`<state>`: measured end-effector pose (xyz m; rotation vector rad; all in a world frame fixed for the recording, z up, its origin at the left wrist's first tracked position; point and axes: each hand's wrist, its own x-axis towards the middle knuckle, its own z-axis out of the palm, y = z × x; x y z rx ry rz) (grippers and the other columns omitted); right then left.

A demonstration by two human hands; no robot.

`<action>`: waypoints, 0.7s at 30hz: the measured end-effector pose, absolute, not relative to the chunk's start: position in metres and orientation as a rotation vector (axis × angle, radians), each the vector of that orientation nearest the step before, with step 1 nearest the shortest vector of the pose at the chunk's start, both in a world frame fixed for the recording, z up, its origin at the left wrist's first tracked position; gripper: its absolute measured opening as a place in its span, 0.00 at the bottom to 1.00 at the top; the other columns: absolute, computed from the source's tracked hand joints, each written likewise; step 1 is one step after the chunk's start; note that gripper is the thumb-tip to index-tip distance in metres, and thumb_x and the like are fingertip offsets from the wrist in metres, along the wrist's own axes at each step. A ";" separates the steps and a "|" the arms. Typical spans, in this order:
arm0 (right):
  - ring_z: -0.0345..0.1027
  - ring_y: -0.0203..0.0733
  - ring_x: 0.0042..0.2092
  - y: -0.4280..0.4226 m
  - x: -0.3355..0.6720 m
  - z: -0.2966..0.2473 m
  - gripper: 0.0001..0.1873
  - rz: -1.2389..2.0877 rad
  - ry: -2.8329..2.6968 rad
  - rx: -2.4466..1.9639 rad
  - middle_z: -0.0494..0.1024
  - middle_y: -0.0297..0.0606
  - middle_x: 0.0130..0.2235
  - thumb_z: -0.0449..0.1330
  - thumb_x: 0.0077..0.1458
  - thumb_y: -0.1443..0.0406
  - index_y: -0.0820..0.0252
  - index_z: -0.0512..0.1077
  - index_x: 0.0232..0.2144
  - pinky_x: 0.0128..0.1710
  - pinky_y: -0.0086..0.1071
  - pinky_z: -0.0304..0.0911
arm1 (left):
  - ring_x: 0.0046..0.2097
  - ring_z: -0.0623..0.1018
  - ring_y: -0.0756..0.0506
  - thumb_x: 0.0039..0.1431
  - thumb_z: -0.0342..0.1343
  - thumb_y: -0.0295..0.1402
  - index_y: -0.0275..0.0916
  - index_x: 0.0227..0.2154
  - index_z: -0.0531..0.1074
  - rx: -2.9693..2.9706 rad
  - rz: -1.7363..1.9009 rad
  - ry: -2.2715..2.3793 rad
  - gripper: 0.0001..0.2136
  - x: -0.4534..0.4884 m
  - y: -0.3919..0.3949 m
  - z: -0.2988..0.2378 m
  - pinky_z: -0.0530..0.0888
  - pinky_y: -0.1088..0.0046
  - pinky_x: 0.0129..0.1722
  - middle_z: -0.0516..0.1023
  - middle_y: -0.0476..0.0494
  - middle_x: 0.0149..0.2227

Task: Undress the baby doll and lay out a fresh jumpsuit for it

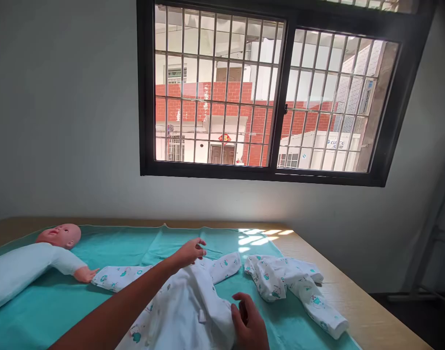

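Left hand [189, 253]: middle of the frame, low down. Fingers bent, pinching the top edge of the baby top [186, 306]. Arm stretched in from the lower left.
Right hand [248, 321]: bottom of the frame, a little right of the middle. Fingers curled on the right edge of the baby top, gripping the cloth.
Baby top: white with small green pictures, spread flat at the bottom middle of the frame. One sleeve out to the left, one sleeve out to the right. Lying on the green cloth [109, 248].
Baby pants [295, 287]: same white cloth with green pictures, crumpled, just right of the baby top. Not touching either hand.
Doll [33, 262]: left side of the frame, lying on its back on the green cloth. Pink head, pale body suit. One small arm reaching right, its hand just beside the left sleeve of the baby top.
Green cloth: covering most of the worktop [368, 311].
Worktop: light wood, bare part showing at the lower right.
Window [269, 97]: big, dark frame, metal bars, upper middle of the frame. Red brick wall outside.
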<state>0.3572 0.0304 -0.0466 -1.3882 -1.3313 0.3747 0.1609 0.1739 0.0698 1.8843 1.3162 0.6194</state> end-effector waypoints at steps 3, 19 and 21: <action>0.68 0.42 0.34 0.031 0.358 -0.048 0.09 -0.036 -1.465 -1.303 0.72 0.39 0.34 0.51 0.58 0.62 0.56 0.70 0.37 0.35 0.32 0.65 | 0.52 0.73 0.35 0.52 0.55 0.30 0.36 0.42 0.72 2.083 0.630 1.502 0.14 0.145 0.148 0.054 0.65 0.56 0.53 0.76 0.35 0.46; 0.77 0.41 0.46 0.054 0.356 -0.082 0.10 -0.796 -2.132 -0.954 0.81 0.33 0.45 0.55 0.59 0.64 0.53 0.72 0.43 0.50 0.30 0.68 | 0.44 0.74 0.43 0.47 0.47 0.19 0.38 0.41 0.70 1.993 0.574 1.901 0.18 0.076 0.095 0.016 0.66 0.71 0.40 0.75 0.44 0.41; 0.77 0.40 0.46 0.052 0.359 -0.077 0.09 -0.829 -2.182 -0.901 0.81 0.32 0.46 0.57 0.59 0.65 0.53 0.73 0.42 0.50 0.29 0.68 | 0.36 0.73 0.45 0.43 0.48 0.18 0.39 0.32 0.71 1.867 0.734 1.803 0.14 0.070 0.102 0.009 0.63 0.72 0.35 0.73 0.49 0.30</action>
